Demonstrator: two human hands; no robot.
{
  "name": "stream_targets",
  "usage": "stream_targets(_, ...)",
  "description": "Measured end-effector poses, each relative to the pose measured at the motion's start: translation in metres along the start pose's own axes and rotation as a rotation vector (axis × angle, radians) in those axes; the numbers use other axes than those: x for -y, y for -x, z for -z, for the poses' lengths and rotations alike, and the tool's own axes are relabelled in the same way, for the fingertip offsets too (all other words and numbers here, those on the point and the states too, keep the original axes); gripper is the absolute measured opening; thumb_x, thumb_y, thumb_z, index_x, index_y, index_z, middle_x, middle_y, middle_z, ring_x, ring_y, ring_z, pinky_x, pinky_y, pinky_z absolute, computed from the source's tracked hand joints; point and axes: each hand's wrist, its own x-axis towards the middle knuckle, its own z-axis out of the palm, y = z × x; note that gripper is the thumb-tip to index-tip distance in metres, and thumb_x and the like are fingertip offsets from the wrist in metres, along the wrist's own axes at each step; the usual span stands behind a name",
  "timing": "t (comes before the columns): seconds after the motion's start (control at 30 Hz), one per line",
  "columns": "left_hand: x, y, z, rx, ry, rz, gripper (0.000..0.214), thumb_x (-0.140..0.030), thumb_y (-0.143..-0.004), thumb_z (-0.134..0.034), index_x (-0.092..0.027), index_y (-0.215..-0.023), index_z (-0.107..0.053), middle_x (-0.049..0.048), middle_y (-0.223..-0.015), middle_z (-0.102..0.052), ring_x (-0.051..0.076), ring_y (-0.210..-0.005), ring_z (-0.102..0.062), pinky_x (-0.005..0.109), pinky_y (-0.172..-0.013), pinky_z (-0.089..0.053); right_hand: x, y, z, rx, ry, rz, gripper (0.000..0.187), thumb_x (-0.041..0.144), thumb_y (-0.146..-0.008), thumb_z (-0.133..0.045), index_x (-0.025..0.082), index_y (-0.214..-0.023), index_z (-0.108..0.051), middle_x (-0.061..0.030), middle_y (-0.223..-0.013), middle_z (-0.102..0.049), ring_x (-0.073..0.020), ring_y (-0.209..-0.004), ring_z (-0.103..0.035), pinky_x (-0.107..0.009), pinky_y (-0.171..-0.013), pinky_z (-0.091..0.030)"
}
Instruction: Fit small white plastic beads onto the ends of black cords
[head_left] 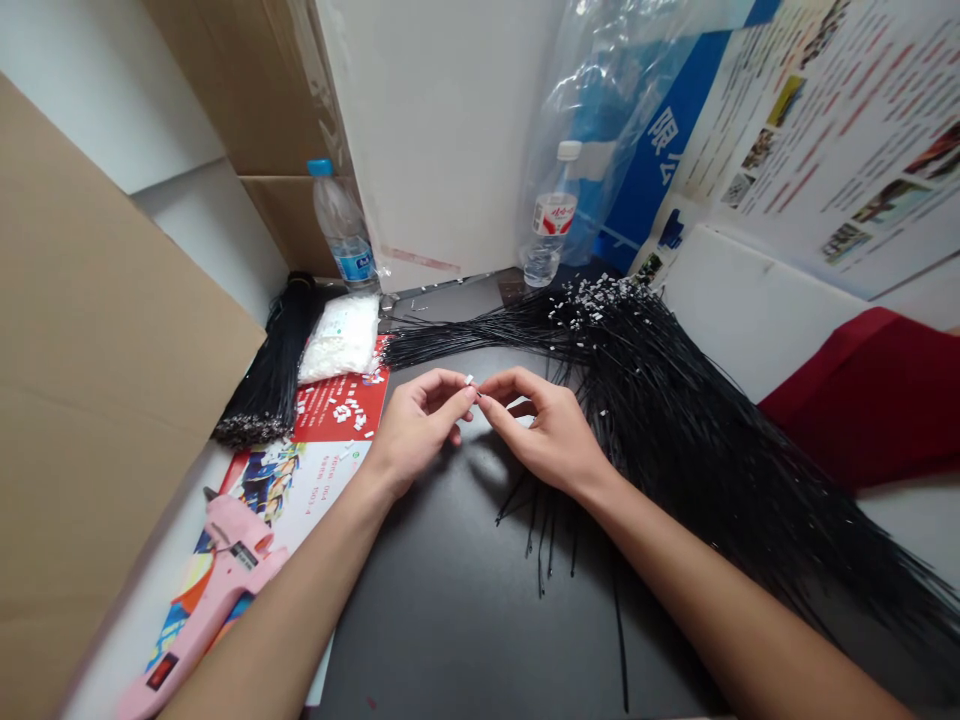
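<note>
- Here's the left hand, fingers clamped on a tiny white rectangular piece, held above the middle of the dark grey counter.
- Right hand just beside it, thumb and forefinger pinched on what looks like a thin dark strand end.
- Danger: something that small could slip if the pinch loosens, then vanish among the loose white bits on the left.
- And that spread of long black strands might snag on the right forearm.
- Containers! Clear plastic bag, plump with white contents; blue-capped clear bottle, white-capped clear bottle, levels I can't tell.
</note>
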Motion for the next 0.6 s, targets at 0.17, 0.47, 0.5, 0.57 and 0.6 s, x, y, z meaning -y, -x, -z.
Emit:
stream_targets(0.17,-0.0036,0.0025,-0.0002,0.032,-0.023,-0.017,0.023,-0.033,-0.075,-0.077,-0.014,-0.087,-0.07,0.0031,-0.078,-0.066,0.012,-0.067,-0.057,0.02,-0.049,-0.047,0.0002,0.0013,-0.0024,-0.08,0.013,0.063,0.01,0.024,-0.088,-0.062,0.016,-0.087,-0.068,-0.0013,-0.076,-0.071,-0.0101,-0.066,-0.065,-0.018,-0.056,-0.048)
stream_targets(0.47,-0.0019,0.0015,0.0008,-0.009,0.004,0.013,0.025,-0.036,-0.073,-0.08,-0.013,-0.082,-0.073,0.0043,-0.076,-0.067,0.012,-0.066,-0.056,0.02,-0.048,-0.046,0.0004,0.0024,-0.0034,-0.08,0.057,0.091,0.01,0.021,-0.086,-0.059,0.017,-0.078,-0.064,0.0013,-0.066,-0.065,-0.0083,-0.057,-0.058,-0.018,-0.052,-0.044)
stream_targets(0.5,-0.0015,0.0015,0.0001,-0.014,0.033,0.029,0.025,-0.036,-0.072,-0.081,-0.013,-0.081,-0.073,0.0046,-0.077,-0.067,0.012,-0.067,-0.057,0.019,-0.048,-0.045,0.0003,0.0025,-0.0037,-0.088,0.065,0.09,0.01,0.021,-0.086,-0.059,0.017,-0.077,-0.063,0.0016,-0.065,-0.064,-0.0083,-0.056,-0.057,-0.018,-0.051,-0.044)
stream_targets(0.57,-0.0013,0.0016,-0.0013,-0.016,0.075,0.059,0.026,-0.036,-0.07,-0.082,-0.013,-0.081,-0.074,0.0047,-0.078,-0.067,0.012,-0.067,-0.056,0.019,-0.047,-0.045,0.0001,0.0026,-0.004,-0.098,0.084,0.087,0.01,0.021,-0.085,-0.059,0.018,-0.076,-0.061,0.0018,-0.064,-0.063,-0.0085,-0.056,-0.055,-0.019,-0.052,-0.043)
stream_targets(0.6,-0.0016,0.0017,-0.0018,-0.016,0.084,0.07,0.026,-0.036,-0.07,-0.082,-0.013,-0.08,-0.074,0.0046,-0.077,-0.067,0.012,-0.066,-0.056,0.019,-0.047,-0.045,0.0001,0.0027,-0.0039,-0.097,0.093,0.085,0.01,0.022,-0.084,-0.058,0.018,-0.075,-0.061,0.0017,-0.064,-0.062,-0.0087,-0.057,-0.055,-0.019,-0.053,-0.043)
